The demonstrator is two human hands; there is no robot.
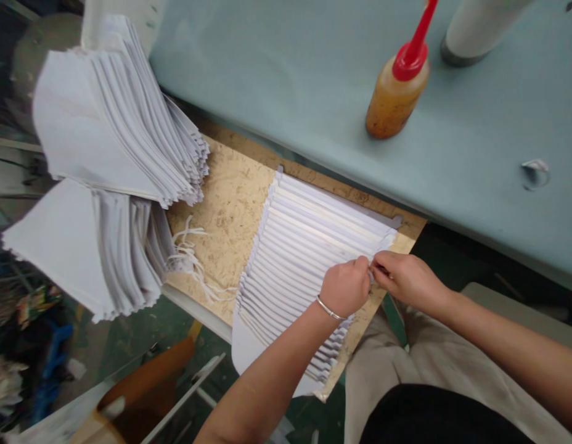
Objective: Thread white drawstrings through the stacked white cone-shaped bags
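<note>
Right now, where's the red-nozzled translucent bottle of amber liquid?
Head view, upper right: the bottle stands on the grey-green table, left of the white cylinder.

The left hand [346,287] and right hand [408,280] meet at the edge of overlapping white pieces [299,259] on a board [228,191].

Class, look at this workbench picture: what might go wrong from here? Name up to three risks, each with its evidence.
1. The lower white stack juts past the edge of the board, so a bump might tip pieces floorward.
2. The left hand is over the overlapping white pieces, so a tug could skew their rows.
3. The bottle of amber liquid stands on the adjoining table; if knocked over, it might stain them.
</note>
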